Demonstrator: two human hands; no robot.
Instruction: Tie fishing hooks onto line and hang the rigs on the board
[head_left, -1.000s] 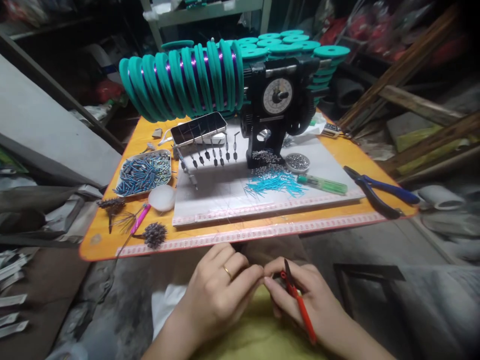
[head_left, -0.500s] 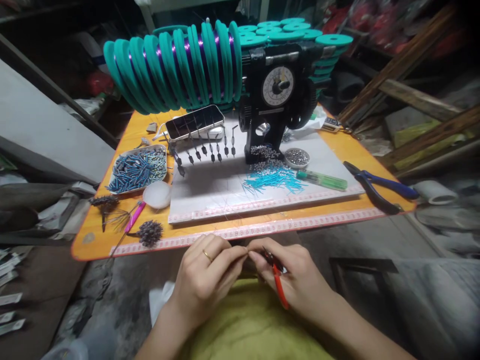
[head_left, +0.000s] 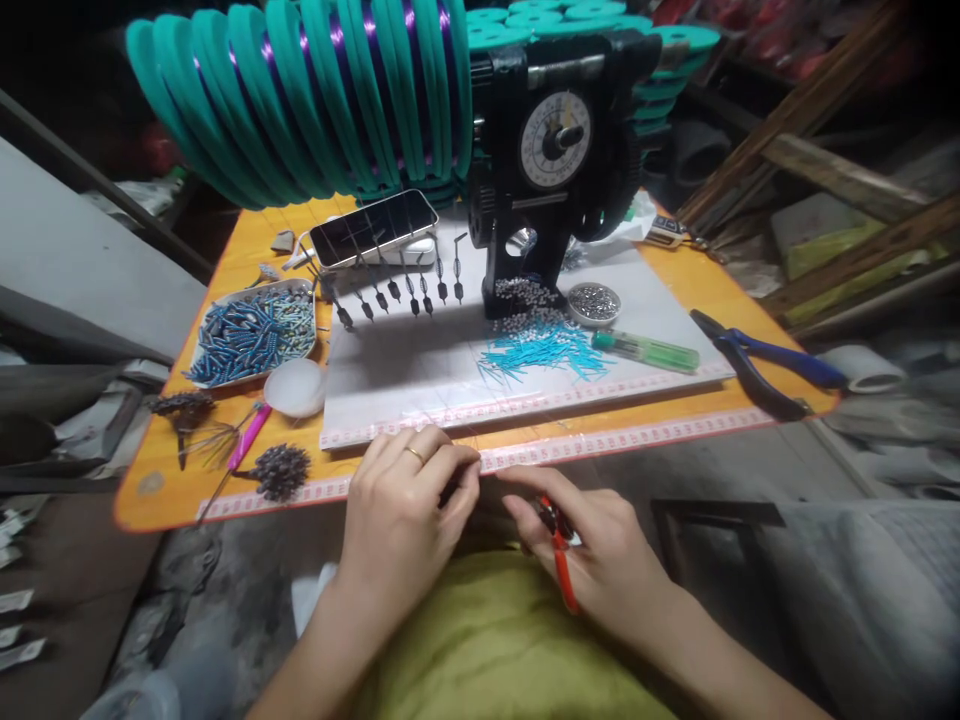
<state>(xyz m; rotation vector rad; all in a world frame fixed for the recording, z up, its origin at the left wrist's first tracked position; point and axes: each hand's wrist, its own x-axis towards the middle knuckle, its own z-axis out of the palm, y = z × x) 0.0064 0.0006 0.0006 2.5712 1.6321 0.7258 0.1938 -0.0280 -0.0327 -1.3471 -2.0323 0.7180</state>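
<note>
My left hand [head_left: 411, 495], a ring on one finger, is closed in a pinch above the table's front edge. What sits between its fingertips is too small to make out. A pair of red-handled pliers [head_left: 564, 572] is tucked in the palm of my right hand [head_left: 592, 540]. Its thumb and index finger are apart, with nothing visible between them. Beyond my hands lies a white board [head_left: 420, 380] bearing a pile of thin blue sticks [head_left: 536, 350] and a round dish of small metal parts [head_left: 594, 302]. Several small dark fittings [head_left: 414, 300] hang in a row above the board.
Teal spools [head_left: 300, 100] of purple line project left from a black machine with a dial [head_left: 556, 140]. A phone [head_left: 375, 230], a tray of blue pieces [head_left: 251, 330] and a white lid [head_left: 295, 387] stand left. Blue-handled pliers [head_left: 780, 365] and a green tube [head_left: 646, 351] lie right.
My hands have come apart: the left has moved up and left, while the right thumb and index finger have spread. The view has shifted closer to the table.
</note>
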